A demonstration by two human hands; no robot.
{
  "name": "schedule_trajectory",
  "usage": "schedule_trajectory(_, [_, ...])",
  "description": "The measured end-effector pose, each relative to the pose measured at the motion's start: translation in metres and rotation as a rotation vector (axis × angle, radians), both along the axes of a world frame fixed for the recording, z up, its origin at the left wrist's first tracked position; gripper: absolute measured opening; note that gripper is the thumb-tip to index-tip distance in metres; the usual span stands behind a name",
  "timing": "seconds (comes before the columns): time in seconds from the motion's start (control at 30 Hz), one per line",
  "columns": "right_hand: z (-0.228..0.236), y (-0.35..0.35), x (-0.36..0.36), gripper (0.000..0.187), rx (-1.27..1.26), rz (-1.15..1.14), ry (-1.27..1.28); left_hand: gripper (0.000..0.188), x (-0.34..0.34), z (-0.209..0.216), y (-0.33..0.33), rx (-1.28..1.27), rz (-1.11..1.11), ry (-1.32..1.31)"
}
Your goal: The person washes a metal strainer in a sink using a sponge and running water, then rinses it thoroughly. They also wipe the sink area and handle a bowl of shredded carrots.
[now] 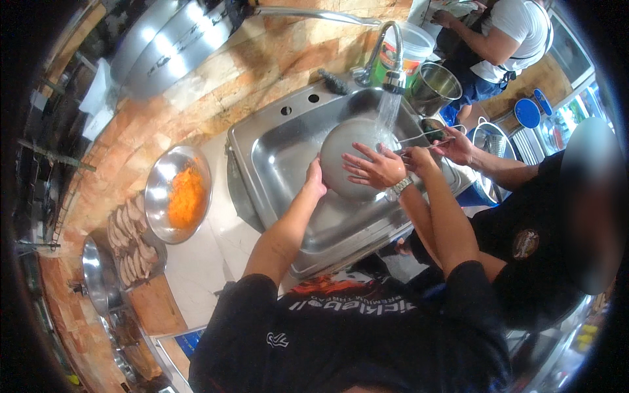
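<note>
A round grey metal bowl [344, 141] is held tilted over the steel sink [272, 147], under running water [388, 111] from the faucet [393, 75]. My left hand [316, 177] grips its left edge, the fingers partly hidden behind it. At the right edge, my right hand [420, 160] is closed with curled fingers, apparently on the rim. A co-worker's hand wearing a watch [398, 188] spreads flat over the bowl, its arm crossing beneath my right forearm. The co-worker's other hand [458, 147] holds a thin metal rod or wire handle [422, 135] beside the bowl.
Left of the sink stands a steel bowl [152, 216] of shredded orange food, beside a tray of sliced meat [131, 239]. Behind the faucet are a plastic bucket [416, 40] and a metal pot [437, 84]. The co-worker [524, 255] stands close at right; another person [517, 33] works farther back.
</note>
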State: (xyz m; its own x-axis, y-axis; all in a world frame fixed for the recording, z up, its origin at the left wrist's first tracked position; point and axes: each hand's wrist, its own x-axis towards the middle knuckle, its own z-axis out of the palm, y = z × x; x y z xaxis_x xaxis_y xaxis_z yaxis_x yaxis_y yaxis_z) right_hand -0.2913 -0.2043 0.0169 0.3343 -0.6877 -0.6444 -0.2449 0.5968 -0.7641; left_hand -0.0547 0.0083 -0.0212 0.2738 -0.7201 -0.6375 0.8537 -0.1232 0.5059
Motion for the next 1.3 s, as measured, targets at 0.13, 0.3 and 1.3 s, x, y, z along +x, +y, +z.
schedule_trajectory(0.13, [-0.008,-0.003,-0.007,0.012,0.038,-0.027,-0.055,0.046,0.001,0.000,-0.002,0.069,0.023,-0.080])
schedule_trajectory(0.3, [0.008,0.016,-0.003,0.011,0.044,-0.071,-0.211,0.047,0.005,0.019,-0.002,-0.006,0.033,-0.049])
schedule_trajectory(1.3, [0.033,0.118,0.015,0.056,-0.067,-0.658,-0.396,0.057,-0.023,0.083,-0.011,0.054,0.212,-1.771])
